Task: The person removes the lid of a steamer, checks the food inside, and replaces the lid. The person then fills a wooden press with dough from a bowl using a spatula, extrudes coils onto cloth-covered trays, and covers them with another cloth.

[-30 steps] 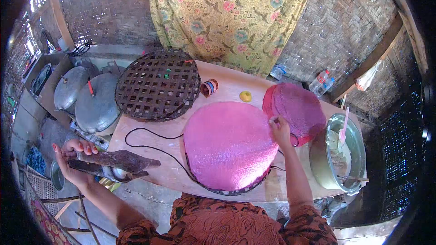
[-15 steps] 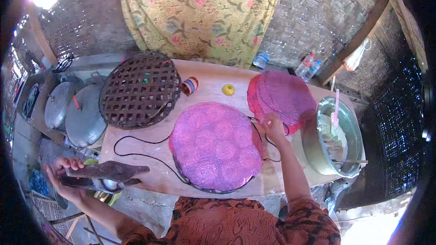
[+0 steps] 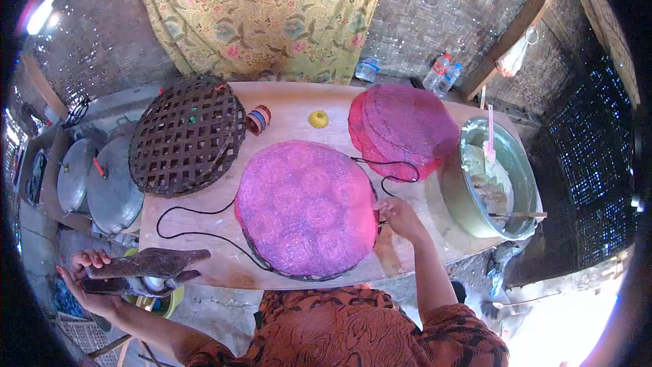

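Note:
A round tray covered by a pink cloth (image 3: 305, 207) lies at the table's near middle, with round shapes showing through. My right hand (image 3: 401, 217) pinches at the right edge of this cloth, fingers closed. Out to the left, my left hand (image 3: 88, 278) grips a dark wooden tool (image 3: 146, 265) with two long parts and a shiny metal piece between them. A black cord (image 3: 197, 234) loops out from the tray's left side, and another loop lies at its upper right. Behind it on the right is a stack of round pink and red cloths (image 3: 407, 129).
A dark woven lattice tray (image 3: 187, 134), a striped cup-like object (image 3: 259, 119) and a yellow ring-shaped item (image 3: 318, 119) are at the back. A large green basin (image 3: 451, 200) holds pale batter at the right. Metal pots (image 3: 112, 187) stand at the left.
The glossy, smooth pink cover now lies settled over round shapes. My right hand has moved down along its right edge. The view has shifted rightward; my left hand still holds the wooden tool.

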